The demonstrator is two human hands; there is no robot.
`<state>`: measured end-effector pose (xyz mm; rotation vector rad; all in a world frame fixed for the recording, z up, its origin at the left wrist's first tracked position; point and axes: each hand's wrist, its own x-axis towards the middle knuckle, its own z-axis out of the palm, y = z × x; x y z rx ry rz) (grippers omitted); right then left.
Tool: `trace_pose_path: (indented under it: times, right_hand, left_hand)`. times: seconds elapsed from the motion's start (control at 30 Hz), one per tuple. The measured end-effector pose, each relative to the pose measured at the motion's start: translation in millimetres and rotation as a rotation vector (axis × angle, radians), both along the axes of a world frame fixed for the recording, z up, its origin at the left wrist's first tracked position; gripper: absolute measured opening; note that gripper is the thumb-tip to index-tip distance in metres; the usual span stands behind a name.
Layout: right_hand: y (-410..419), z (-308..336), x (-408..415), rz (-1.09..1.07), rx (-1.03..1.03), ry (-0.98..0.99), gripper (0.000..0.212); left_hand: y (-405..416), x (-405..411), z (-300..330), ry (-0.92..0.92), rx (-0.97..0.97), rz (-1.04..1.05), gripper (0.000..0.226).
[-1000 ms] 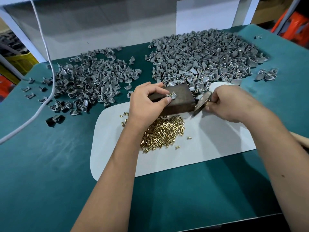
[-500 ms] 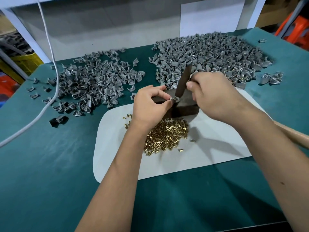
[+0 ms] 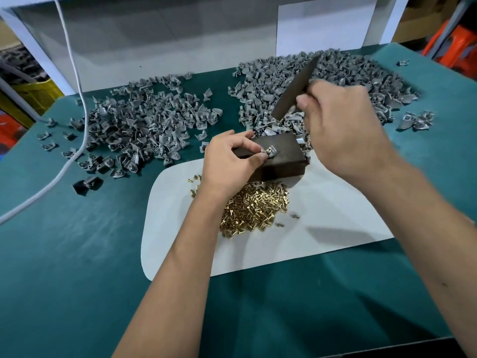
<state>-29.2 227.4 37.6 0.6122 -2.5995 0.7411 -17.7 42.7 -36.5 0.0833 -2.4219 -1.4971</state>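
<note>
Two grey heaps [image 3: 139,130] behind dark block [image 3: 284,161] on white mat [image 3: 335,228], teal table [image 3: 77,280].

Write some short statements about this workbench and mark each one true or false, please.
1. The left hand pinches a small grey part on top of the dark block. True.
2. The right hand holds a dark flat tool in the air above the block. True.
3. The brass rivets lie heaped directly on the green table. False: the heap lies on the white sheet.
4. The white cable runs over the right side of the table. False: it runs over the left side.
5. Behind the block lie a left heap and a right heap of grey parts. True.
</note>
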Motion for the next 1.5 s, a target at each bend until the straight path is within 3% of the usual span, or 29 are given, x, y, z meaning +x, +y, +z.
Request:
trace_pose_path:
  times: [0.13,0.2,0.3,0.47,0.6,0.77,0.9,1.0,1.07,1.17,1.33,1.47,1.5]
  right_hand:
    - [-8.9,-7.7,2.2,0.017,0.295,-0.192,0.023]
    - [-6.0,2.2,-2.6,0.012,0.281,-0.148,0.022]
    - [-4.3,1.4,0.5,0.007,0.097,0.020,0.019]
    - [-10.0,-3.7,-2.3,-0.002,0.331,-0.148,0.022]
    - [-6.3,-1.2,-0.7,-0.044,0.102,0.021,0.024]
    - [-8.8,-7.0,-2.6,-0.035,0.326,-0.137,0.022]
    - [-7.5,-9.7,0.0,-0.065,0.117,0.077,0.023]
    - [-12.9,-18.9,3.3,-0.028,0.308,-0.074,0.021]
    - [-8.7,-9.6,-2.5,-0.055,0.345,-0.058,0.021]
    - [-4.3,-3.9,-1.5,-0.069,0.135,0.120,0.023]
    - [-13.1,-8.2,0.4,-0.054,0.375,-0.096,0.021]
    - [-8.3,-3.8,1.1,-0.080,0.148,0.127,0.026]
    - [-11.0,-7.1,3.6,-0.058,0.175,0.118,0.027]
  left_hand:
    - [1.7,0.9,2.4,0.003,0.022,-0.010,0.029]
    - [1.8,2.4,3.2,0.000,0.018,-0.008,0.026]
    - [0.6,1.0,2.4,-0.006,0.019,-0.007,0.021]
    - [1.1,0.5,2.7,-0.004,0.037,-0.017,0.029]
    - [0.3,0.1,1.1,-0.007,0.024,-0.015,0.027]
    - [0.9,1.4,4.2,-0.014,0.024,-0.018,0.029]
    - [0.6,1.8,3.2,-0.023,0.026,-0.015,0.023]
    - [0.6,1.1,4.3,-0.031,0.048,-0.021,0.024]
    - [1.0,2.0,4.9,-0.035,0.051,-0.018,0.025]
    - [-0.2,2.0,3.5,-0.026,0.042,-0.020,0.023]
    - [1.3,2.2,4.5,-0.030,0.051,-0.021,0.025]
    - [-0.2,1.8,4.3,-0.028,0.017,-0.019,0.019]
    - [-0.5,1.5,4.6,-0.028,0.018,-0.016,0.019]
